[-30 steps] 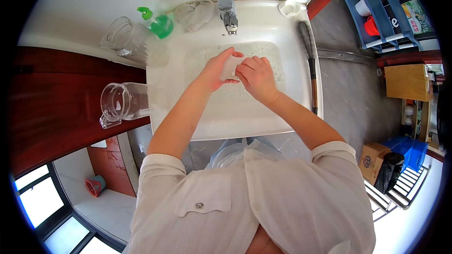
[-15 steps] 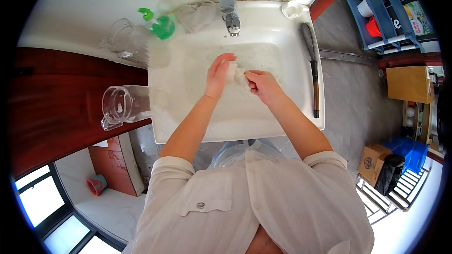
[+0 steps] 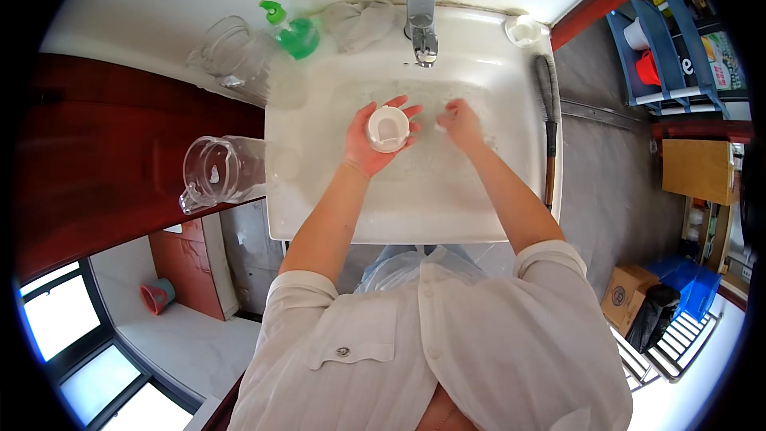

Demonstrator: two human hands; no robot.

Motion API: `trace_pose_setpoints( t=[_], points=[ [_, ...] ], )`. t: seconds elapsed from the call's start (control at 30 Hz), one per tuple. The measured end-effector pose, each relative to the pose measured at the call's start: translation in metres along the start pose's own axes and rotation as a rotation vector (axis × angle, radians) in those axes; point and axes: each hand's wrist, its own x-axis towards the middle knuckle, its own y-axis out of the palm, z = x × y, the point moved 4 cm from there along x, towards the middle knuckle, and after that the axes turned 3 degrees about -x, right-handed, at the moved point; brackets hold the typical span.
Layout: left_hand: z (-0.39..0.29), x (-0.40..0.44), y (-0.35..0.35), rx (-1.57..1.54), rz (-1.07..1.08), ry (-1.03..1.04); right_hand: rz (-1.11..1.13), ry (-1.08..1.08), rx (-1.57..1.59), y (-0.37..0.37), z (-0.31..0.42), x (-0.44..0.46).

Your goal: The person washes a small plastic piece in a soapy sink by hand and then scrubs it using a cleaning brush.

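1. White round cap [image 3: 388,129] rests in the left hand [image 3: 372,137], its fingers curved around it, above the sink [image 3: 343,219].
2. Just beside it, the right hand [image 3: 460,125] is narrow, fingers curled; blur hides whether it holds anything.
3. Chrome faucet [image 3: 421,8] stands at the sink's far edge, between green soap bottle [image 3: 298,37] and small white dish [image 3: 523,30].
4. Long-handled brush [image 3: 550,144] lies along the right rim.

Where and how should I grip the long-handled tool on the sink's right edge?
I'd take the brown end of its handle from above with the right hand; the left holds the small white cup. The tool lies lengthwise, wider grey head toward the wall, slim handle toward you.
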Motion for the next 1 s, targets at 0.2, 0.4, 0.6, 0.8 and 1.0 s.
trace_pose_setpoints(
  t=[0.2,0.4,0.6,0.8,1.0],
  points=[
    [0.002,0.006,-0.008,0.082,-0.118,0.012,-0.077,-0.232,0.577,-0.094,0.094,-0.072],
    [0.02,0.019,-0.008,-0.087,-0.202,-0.059,-0.225,-0.781,0.306,-0.071,0.121,-0.088],
    [0.016,-0.002,0.02,0.095,-0.214,-0.059,-0.342,-1.042,-0.198,-0.08,0.13,-0.108],
    [0.014,0.008,0.027,0.235,-0.28,0.131,-0.499,-0.783,-0.42,-0.072,0.137,-0.114],
    [0.008,0.007,0.021,0.453,-0.267,0.325,-0.34,-0.465,-0.297,-0.069,0.131,-0.108]
  ],
)
